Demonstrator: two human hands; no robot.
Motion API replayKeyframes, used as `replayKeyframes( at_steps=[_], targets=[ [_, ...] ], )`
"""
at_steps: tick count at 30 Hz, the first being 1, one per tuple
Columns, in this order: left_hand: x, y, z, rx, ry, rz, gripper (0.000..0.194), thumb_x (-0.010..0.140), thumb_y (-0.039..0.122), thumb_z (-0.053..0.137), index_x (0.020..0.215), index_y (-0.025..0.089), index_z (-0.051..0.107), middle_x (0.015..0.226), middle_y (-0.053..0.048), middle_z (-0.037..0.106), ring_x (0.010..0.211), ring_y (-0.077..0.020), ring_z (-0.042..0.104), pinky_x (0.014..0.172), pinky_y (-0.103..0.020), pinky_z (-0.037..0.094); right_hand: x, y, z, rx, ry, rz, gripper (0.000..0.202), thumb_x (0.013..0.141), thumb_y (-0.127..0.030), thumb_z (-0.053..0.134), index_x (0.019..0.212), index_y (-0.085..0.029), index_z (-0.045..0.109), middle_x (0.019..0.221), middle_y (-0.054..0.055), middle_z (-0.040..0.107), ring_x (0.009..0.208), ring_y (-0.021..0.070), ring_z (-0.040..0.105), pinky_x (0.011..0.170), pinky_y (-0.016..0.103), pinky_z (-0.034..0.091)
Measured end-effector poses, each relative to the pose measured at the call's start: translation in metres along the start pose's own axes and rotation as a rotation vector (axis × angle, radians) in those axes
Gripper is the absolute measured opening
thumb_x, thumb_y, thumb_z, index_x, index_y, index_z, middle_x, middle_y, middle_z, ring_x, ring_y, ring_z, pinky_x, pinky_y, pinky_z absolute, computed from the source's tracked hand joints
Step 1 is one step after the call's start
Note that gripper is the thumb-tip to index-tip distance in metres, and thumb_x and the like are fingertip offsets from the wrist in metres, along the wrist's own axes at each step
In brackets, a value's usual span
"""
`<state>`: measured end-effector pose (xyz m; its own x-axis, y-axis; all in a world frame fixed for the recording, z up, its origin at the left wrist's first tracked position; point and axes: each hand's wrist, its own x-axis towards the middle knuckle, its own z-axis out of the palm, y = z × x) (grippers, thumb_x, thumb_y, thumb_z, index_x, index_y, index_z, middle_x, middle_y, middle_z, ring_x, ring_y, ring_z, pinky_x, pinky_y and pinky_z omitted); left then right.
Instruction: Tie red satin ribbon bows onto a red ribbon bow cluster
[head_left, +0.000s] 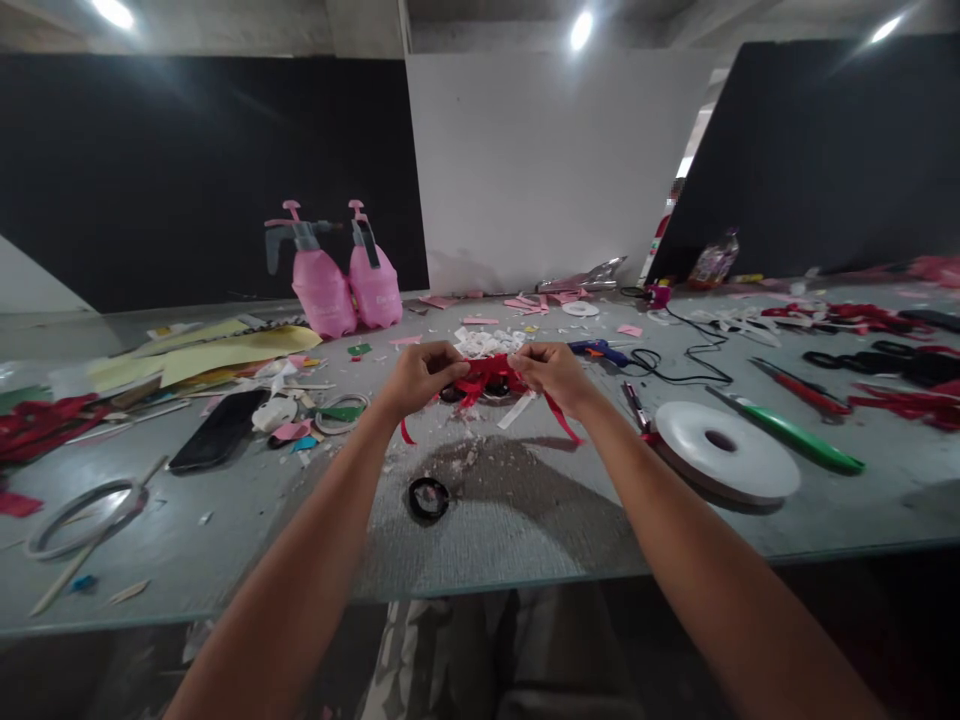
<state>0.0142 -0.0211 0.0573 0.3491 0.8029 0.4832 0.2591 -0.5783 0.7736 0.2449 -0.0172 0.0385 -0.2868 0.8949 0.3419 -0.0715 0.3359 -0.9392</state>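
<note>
A red ribbon (491,372) stretches between my two hands above the middle of the table, its loose ends hanging down on both sides. My left hand (427,378) pinches it at the left, and my right hand (551,372) pinches it at the right. Just beyond is a heap of white scraps (484,343). Partly hidden dark rings lie under the ribbon. Nearer to me a black ring (429,498) rests on the tabletop. A white strip (516,411) lies beside my right hand.
Right of my arm are a ribbon roll (727,452), a green-handled cutter (795,435) and a blue glue gun (600,350) with its cord. On the left lie a phone (226,430) and a hoop (86,518). Pink spray bottles (322,290) stand at the back.
</note>
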Motion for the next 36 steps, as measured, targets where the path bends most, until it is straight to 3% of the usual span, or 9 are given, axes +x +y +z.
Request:
replayKeyframes(
  at_steps=[4, 10, 14, 17, 19, 24, 28, 32, 36],
  targets=[
    [0.003, 0.006, -0.002, -0.07, 0.078, -0.035, 0.025, 0.077, 0.038, 0.066, 0.07, 0.016, 0.058, 0.055, 0.004, 0.046, 0.048, -0.0063, 0.039, 0.046, -0.021, 0.029, 0.002, -0.003, -0.008, 0.205, -0.01, -0.001, 0.04, 0.071, -0.045, 0.075, 0.059, -0.018, 0.049, 0.048, -0.009, 0.03, 0.041, 0.0038, 0.023, 0.042, 0.022, 0.017],
    [0.011, 0.012, -0.019, -0.177, 0.005, -0.158, 0.034, 0.077, 0.046, 0.067, 0.067, 0.017, 0.054, 0.05, 0.005, 0.037, 0.04, -0.005, 0.03, 0.039, -0.022, 0.019, 0.004, -0.014, -0.015, 0.36, -0.009, 0.037, 0.039, 0.071, -0.043, 0.074, 0.064, -0.02, 0.044, 0.054, -0.007, 0.035, 0.045, 0.0061, 0.031, 0.042, 0.022, 0.022],
    [0.015, 0.022, -0.03, -0.191, -0.141, -0.21, 0.038, 0.08, 0.048, 0.063, 0.062, 0.017, 0.051, 0.05, 0.004, 0.04, 0.04, -0.0053, 0.032, 0.039, -0.022, 0.02, 0.009, -0.028, -0.013, 0.364, -0.013, 0.071, 0.041, 0.069, -0.047, 0.072, 0.065, -0.022, 0.04, 0.058, -0.004, 0.038, 0.05, 0.0086, 0.035, 0.042, 0.022, 0.025],
    [0.017, 0.034, -0.028, -0.148, -0.317, -0.259, 0.039, 0.081, 0.051, 0.06, 0.062, 0.018, 0.054, 0.054, 0.0, 0.05, 0.042, -0.0077, 0.042, 0.04, -0.023, 0.028, 0.016, -0.039, -0.009, 0.332, -0.048, 0.046, 0.037, 0.072, -0.047, 0.069, 0.065, -0.022, 0.043, 0.06, -0.003, 0.041, 0.051, 0.0082, 0.036, 0.042, 0.022, 0.025],
    [0.02, 0.041, -0.025, -0.111, -0.36, -0.246, 0.037, 0.079, 0.049, 0.064, 0.062, 0.017, 0.058, 0.053, -0.001, 0.051, 0.042, -0.0082, 0.043, 0.04, -0.023, 0.029, 0.021, -0.045, -0.007, 0.346, -0.077, 0.025, 0.036, 0.074, -0.045, 0.069, 0.065, -0.021, 0.044, 0.061, -0.003, 0.042, 0.049, 0.0072, 0.036, 0.042, 0.022, 0.024],
    [0.026, 0.046, -0.021, -0.089, -0.209, -0.213, 0.036, 0.081, 0.047, 0.062, 0.062, 0.017, 0.057, 0.051, 0.001, 0.046, 0.04, -0.0059, 0.035, 0.039, -0.023, 0.022, 0.028, -0.053, -0.009, 0.321, -0.24, 0.105, 0.036, 0.078, -0.049, 0.066, 0.065, -0.021, 0.047, 0.053, -0.006, 0.039, 0.042, 0.0056, 0.028, 0.039, 0.023, 0.018],
    [0.029, 0.043, -0.022, -0.126, -0.192, -0.211, 0.037, 0.082, 0.046, 0.062, 0.061, 0.017, 0.054, 0.052, 0.001, 0.045, 0.041, -0.0057, 0.035, 0.04, -0.023, 0.02, 0.03, -0.055, -0.007, 0.253, -0.311, 0.154, 0.038, 0.078, -0.053, 0.065, 0.067, -0.02, 0.052, 0.054, -0.005, 0.044, 0.043, 0.0062, 0.032, 0.039, 0.023, 0.022],
    [0.032, 0.038, -0.016, -0.4, -0.096, -0.236, 0.031, 0.079, 0.042, 0.065, 0.064, 0.016, 0.054, 0.056, 0.002, 0.047, 0.042, -0.005, 0.036, 0.039, -0.022, 0.022, 0.033, -0.053, 0.003, 0.369, -0.214, 0.106, 0.035, 0.073, -0.044, 0.074, 0.066, -0.019, 0.05, 0.059, -0.004, 0.048, 0.047, 0.006, 0.038, 0.041, 0.021, 0.026],
    [0.033, 0.027, -0.001, -0.777, 0.212, -0.284, 0.019, 0.075, 0.033, 0.063, 0.07, 0.017, 0.055, 0.065, 0.001, 0.055, 0.056, -0.0092, 0.054, 0.048, -0.021, 0.04, 0.03, -0.045, 0.017, 0.571, -0.03, 0.062, 0.033, 0.068, -0.045, 0.074, 0.071, -0.021, 0.052, 0.074, 0.0, 0.059, 0.067, 0.0119, 0.054, 0.041, 0.019, 0.03]
  ],
)
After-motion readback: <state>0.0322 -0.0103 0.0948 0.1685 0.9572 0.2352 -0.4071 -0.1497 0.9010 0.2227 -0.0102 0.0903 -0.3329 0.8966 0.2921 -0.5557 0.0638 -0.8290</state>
